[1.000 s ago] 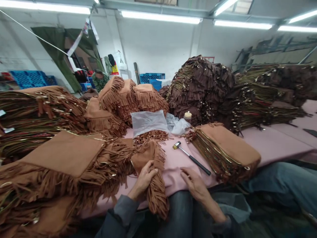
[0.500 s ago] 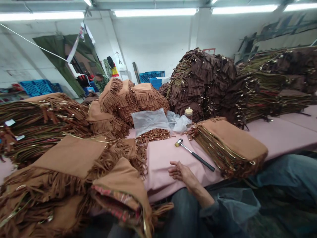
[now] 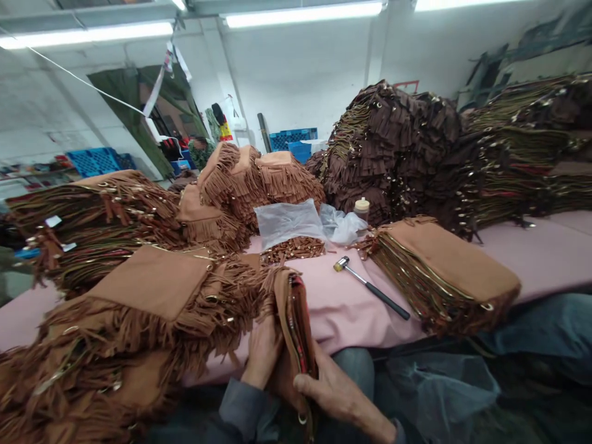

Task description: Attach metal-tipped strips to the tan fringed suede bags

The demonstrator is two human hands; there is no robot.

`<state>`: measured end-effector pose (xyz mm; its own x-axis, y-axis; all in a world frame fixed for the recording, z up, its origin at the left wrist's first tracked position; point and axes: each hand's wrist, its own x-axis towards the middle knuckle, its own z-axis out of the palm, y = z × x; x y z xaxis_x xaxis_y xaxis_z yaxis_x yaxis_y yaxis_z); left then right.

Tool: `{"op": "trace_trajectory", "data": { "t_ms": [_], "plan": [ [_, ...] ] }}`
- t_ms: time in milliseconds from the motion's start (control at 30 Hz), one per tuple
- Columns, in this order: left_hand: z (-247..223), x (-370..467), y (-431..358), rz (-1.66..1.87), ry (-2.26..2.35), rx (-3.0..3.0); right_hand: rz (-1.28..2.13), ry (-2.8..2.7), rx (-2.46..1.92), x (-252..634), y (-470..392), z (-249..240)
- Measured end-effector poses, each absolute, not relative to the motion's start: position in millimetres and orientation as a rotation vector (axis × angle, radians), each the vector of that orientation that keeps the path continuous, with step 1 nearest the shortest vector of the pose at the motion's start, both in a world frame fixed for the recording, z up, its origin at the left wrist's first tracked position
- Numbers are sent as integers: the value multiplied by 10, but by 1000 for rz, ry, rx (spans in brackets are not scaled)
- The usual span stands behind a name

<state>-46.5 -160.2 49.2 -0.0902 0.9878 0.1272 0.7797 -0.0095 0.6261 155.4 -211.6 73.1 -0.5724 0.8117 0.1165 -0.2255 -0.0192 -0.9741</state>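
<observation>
Brown fringed bag (image 3: 287, 314) gripped between both hands (image 3: 293, 364); white tags (image 3: 53, 221) at left, writing illegible.

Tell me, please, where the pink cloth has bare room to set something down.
Bare pink cloth shows between the held bag and the mallet, and between the tan bag stack and dark brown bags at right. The left is crowded with fringed tan bags.

Overhead tubes (image 3: 305, 13) are glaring white, lighting the wall evenly while the lower edge is sinking into dim, stretched blur.
</observation>
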Motion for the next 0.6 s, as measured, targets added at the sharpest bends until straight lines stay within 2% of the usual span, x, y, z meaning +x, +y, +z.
{"op": "trace_trajectory", "data": {
  "t_ms": [100, 167, 267, 367, 433, 533, 600],
  "plan": [
    [404, -555, -1457, 962, 1858, 1745, 1696, -1288, -779, 1527, -2068, 525],
    [324, -714, -1452, 918, 1879, 1627, 1717, -1198, -828, 1582, -1978, 401],
    [310, -1055, -1568, 783, 2153, 1548, 1616, -1200, -942, 1738, -1831, 365],
    [520, -1268, -1703, 624, 2450, 1696, 1463, -1406, -1054, 1868, -1745, 433],
    [735, -1221, -1723, 679, 2517, 1869, 1361, -1584, -1112, 1902, -1733, 464],
    [1014, -923, -1579, 1027, 2209, 2127, 1220, -1784, -1186, 1918, -1759, 487],
    [1127, -699, -1385, 1072, 1834, 2199, 1181, -1887, -1177, 1955, -1780, 528]
  ]
}}
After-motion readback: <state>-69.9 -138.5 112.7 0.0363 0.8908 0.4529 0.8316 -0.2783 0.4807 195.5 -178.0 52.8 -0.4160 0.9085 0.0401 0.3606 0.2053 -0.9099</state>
